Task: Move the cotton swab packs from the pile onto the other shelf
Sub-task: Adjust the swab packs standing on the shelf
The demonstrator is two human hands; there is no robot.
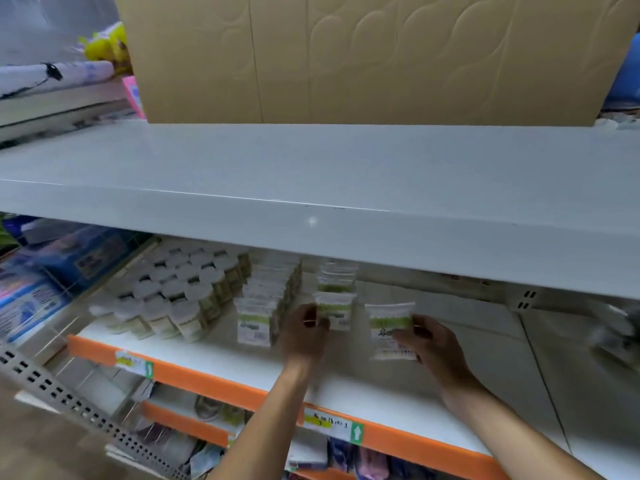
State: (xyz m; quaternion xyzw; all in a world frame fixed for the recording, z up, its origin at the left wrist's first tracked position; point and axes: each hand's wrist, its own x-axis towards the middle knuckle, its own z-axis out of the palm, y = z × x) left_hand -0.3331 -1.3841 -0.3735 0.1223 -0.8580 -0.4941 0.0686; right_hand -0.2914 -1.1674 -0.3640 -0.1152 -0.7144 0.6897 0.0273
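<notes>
Far to the left of my left hand stand the white-capped jars [173, 299], and just beside its knuckles a row of upright packs [266, 306]. My left hand [304, 330] pinches one cotton swab pack [335, 310] at its lower left corner — more packs [337, 277] line up behind it. My right hand [429, 341], a little apart, grips a second pack [389, 329] by its right edge — both upright on the orange-edged shelf [242, 368].

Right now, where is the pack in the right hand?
In the head view, the pack is on the right of the orange-edged shelf, gripped by the right hand, beside the left hand's pack.
</notes>
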